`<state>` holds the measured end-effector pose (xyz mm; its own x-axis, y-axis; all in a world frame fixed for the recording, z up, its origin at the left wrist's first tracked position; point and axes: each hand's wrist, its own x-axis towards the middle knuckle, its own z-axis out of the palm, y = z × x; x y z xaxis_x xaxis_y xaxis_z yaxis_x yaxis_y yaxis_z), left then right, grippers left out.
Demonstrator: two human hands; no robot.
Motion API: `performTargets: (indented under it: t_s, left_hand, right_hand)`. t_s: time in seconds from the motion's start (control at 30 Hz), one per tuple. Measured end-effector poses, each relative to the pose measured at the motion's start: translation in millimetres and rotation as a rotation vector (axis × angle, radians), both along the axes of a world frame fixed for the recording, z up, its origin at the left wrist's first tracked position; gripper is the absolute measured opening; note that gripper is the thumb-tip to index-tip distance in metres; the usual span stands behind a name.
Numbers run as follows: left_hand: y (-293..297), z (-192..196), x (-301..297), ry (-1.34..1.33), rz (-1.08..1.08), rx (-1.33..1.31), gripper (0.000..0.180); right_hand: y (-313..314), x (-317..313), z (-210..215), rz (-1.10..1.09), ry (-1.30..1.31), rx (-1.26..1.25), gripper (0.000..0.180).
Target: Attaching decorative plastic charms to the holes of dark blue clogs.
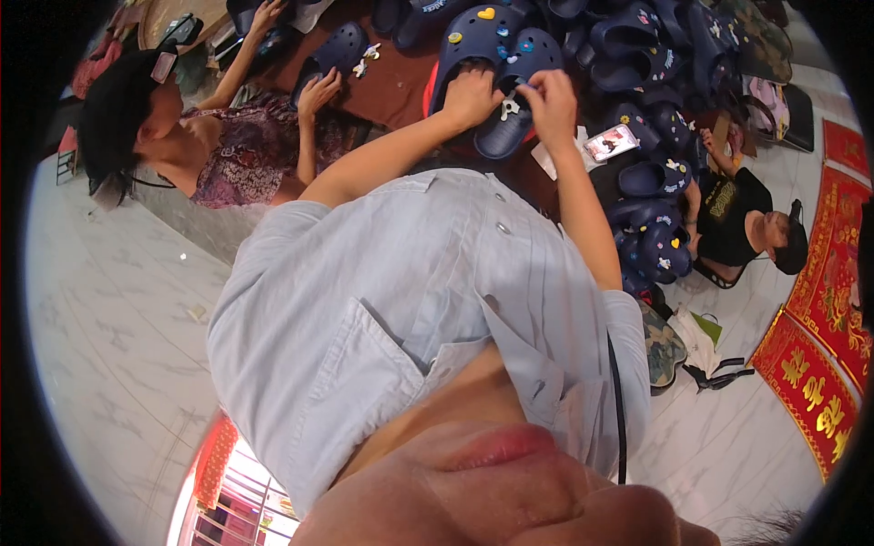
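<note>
On the brown tabletop in front of me lies a pair of navy foam clogs (487,41), dotted with small charms, among them a yellow heart charm (486,14). Toward me, a white charm (509,108) sits on the nearer clog part. My left hand (472,98) is closed on the clog, its fingers partly hidden at the opening. Beside it, my right hand (552,102) pinches at the clog's edge near the white charm. Whatever lies between its fingertips is too small to make out.
Many navy clogs (633,45) are heaped at the right. A phone-like card (611,143) lies near my right wrist. At the left, a person in a patterned top (246,150) handles another clog (339,53). A person in a black shirt (728,218) sits at the right.
</note>
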<state>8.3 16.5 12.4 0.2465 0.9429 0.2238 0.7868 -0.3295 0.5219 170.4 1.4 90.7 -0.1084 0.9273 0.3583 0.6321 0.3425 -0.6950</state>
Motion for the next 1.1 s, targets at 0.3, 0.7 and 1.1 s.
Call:
performTargets:
  t_s: [0.3,0.7,1.1]
  left_hand:
    - [3.6,4.9,-7.4,-0.034,-0.052,-0.035,0.042]
    - [3.3,5.5,-4.0,-0.003,-0.016,-0.044,0.036]
    - [4.7,4.1,-1.1,0.003,-0.044,0.011,0.038]
  right_hand:
    - [-26.4,-4.2,-23.3,-0.048,-0.09,0.228,0.015]
    - [-4.2,-1.2,-49.8,-0.317,-0.102,0.091,0.023]
    - [1.0,6.4,-47.0,-0.347,0.07,0.224,0.015]
